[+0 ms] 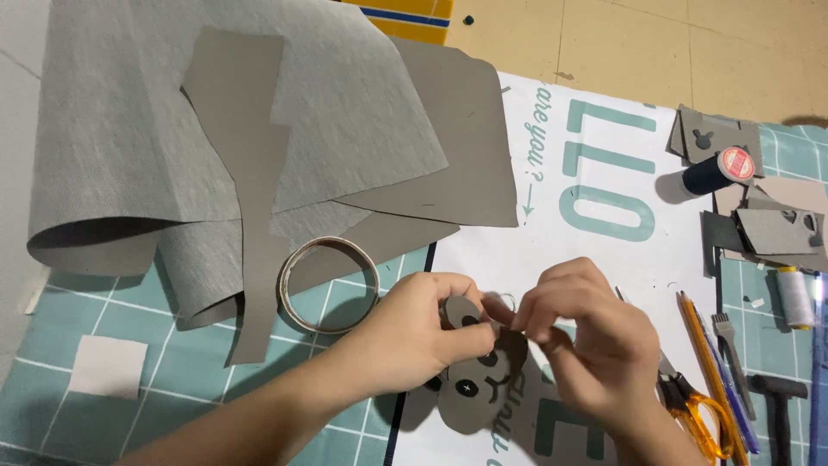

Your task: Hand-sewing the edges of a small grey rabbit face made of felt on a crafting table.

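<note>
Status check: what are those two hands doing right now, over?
Left hand and right hand both pinching grey bear-face cutout. Tape ring beside left hand, scissors by right. Nothing blocking.

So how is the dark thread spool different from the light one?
The dark thread spool is navy and lies on its side, showing a round red-and-white end label. The light thread spool is pale grey-white, looks slimmer and points its top away from the camera. The dark one rests by the grey cut-outs; the light one sits nearer the tools. Both hold wound thread.
</note>
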